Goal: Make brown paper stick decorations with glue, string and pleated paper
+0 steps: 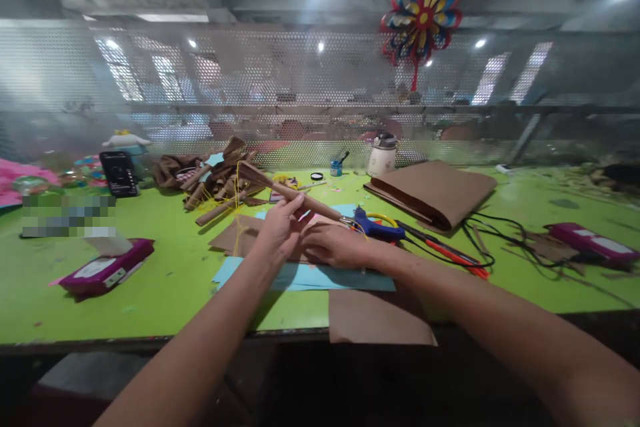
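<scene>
A rolled brown paper tube (320,205) with a flared far end slants across the middle of the head view. My left hand (283,225) is closed around it, thumb on top. Just beneath the tube, my right hand (333,243) has its fingers curled inward; whatever they grip is hidden. Yellow string (237,210) hangs from the flared end, and a bit of it shows by my right wrist. A blue glue gun (377,227) lies beyond that wrist. Under both hands are light blue paper sheets (300,277) and brown paper (380,320) overhanging the table edge.
Several paper rolls (215,180) are heaped at back left. Folded brown paper (435,190) lies right, near red-handled scissors (450,250) and a black cable (493,240). Purple power strips (113,267) sit at both sides. A white bottle (383,157) and a phone (119,173) stand behind.
</scene>
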`<state>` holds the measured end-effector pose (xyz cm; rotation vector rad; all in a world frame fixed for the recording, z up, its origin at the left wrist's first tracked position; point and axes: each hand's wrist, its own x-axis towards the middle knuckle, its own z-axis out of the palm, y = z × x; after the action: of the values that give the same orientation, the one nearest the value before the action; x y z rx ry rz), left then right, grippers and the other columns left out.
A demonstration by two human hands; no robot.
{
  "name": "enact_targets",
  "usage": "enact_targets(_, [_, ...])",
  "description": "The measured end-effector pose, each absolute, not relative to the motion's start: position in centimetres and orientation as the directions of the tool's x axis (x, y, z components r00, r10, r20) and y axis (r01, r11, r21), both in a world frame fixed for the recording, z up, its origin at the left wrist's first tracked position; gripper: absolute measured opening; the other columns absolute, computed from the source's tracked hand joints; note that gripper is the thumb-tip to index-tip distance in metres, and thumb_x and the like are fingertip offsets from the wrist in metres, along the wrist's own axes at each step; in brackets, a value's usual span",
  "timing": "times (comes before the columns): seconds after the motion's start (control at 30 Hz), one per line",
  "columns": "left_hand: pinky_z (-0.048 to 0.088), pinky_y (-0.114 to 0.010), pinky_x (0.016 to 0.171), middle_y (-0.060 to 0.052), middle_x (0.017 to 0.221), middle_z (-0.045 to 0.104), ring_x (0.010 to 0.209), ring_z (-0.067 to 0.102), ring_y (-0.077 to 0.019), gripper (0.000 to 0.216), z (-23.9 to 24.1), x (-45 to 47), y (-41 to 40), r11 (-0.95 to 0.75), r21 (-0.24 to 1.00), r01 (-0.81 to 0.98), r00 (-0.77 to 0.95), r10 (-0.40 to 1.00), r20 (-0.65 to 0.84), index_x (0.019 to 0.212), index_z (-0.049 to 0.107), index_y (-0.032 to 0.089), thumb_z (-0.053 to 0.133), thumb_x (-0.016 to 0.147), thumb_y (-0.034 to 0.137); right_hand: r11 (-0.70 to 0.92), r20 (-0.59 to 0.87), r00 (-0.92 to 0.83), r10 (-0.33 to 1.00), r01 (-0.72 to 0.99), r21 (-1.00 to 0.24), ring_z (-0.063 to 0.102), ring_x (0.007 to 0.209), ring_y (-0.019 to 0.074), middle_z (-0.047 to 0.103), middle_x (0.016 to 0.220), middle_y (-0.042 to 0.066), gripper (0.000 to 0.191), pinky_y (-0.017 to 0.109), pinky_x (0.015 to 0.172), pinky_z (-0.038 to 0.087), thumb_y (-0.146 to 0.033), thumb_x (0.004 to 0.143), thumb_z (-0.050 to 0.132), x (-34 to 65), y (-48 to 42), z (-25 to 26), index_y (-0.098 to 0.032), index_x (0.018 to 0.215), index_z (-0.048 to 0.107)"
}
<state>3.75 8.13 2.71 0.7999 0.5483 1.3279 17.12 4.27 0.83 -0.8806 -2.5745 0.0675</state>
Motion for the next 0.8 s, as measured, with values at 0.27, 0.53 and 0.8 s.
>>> enact_targets(0.27, [0.048,-0.022,0.065,-0.003,0.075,0.06,0.07,0.056,-0.0103,0.005,0.7,4.0,7.5,0.148,0.848,-0.508,0.287,0.958,0.005,0.074,0.061,0.012,0.062,0.07,0.009,0.598,0.48,-0.44,0.759,0.764,-0.243,0.056,0.084,0.0159,0.064,0.09,0.008,0.02,0.028,0.074,0.044,-0.023,0.085,0.045,28.7,-3.7,1.6,-0.017,0.092,0.062])
enact_targets(0.53, [0.049,-0.023,0.064,-0.006,0.082,0.061,0.074,0.058,-0.0126,0.009,0.6,4.2,7.4,0.162,0.881,-0.445,0.343,0.939,0.0,0.079,0.062,0.012,0.061,0.071,0.011,0.091,0.122,-0.085,0.989,0.995,-0.043,0.059,0.068,0.0192,0.066,0.077,0.009,0.026,0.026,0.06,0.039,-0.033,0.078,0.049,36.9,-3.2,1.4,-0.016,0.077,0.068])
enact_targets(0.8, [0.051,-0.026,0.058,-0.004,0.072,0.059,0.062,0.056,-0.0112,0.008,0.0,3.4,8.6,0.145,0.912,-0.383,0.132,0.986,-0.101,0.073,0.059,0.013,0.062,0.068,0.008,-0.023,0.087,0.03,0.996,0.996,-0.082,0.057,0.064,0.0177,0.065,0.074,0.007,0.027,0.024,0.055,0.035,-0.037,0.075,0.051,37.2,-1.6,-0.8,-0.016,0.084,0.066])
